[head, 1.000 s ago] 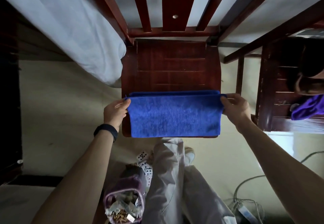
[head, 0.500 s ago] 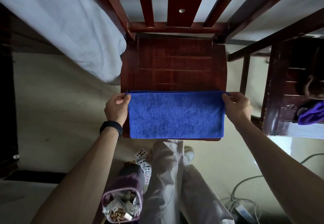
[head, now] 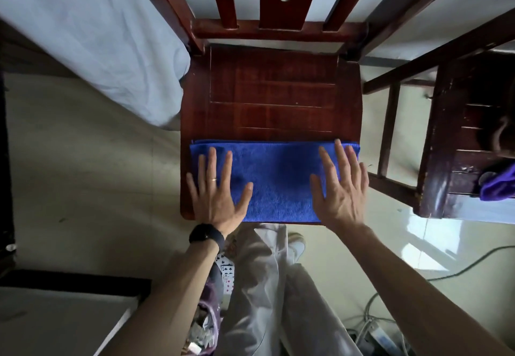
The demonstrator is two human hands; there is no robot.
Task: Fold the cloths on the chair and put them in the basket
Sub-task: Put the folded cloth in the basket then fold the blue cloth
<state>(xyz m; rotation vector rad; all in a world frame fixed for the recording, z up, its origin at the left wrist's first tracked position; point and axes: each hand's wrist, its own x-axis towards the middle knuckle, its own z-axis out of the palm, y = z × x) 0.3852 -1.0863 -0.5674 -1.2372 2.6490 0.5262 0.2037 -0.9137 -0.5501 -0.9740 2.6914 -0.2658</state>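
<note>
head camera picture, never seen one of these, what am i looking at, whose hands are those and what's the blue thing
There is no machine here. A person wears one wide-angle camera on the head, so you look forward and down along their own bare arms. Their left hand and right hand lie flat, fingers straight and spread, on a folded blue cloth. Nothing is gripped; the hands only press on the cloth. It lies along the front edge of a dark red wooden chair. The left wrist carries a black band. To the left hangs pale bedding. At the far right a purple cloth lies on a second chair. The person's pale trousers show below the seat.
</note>
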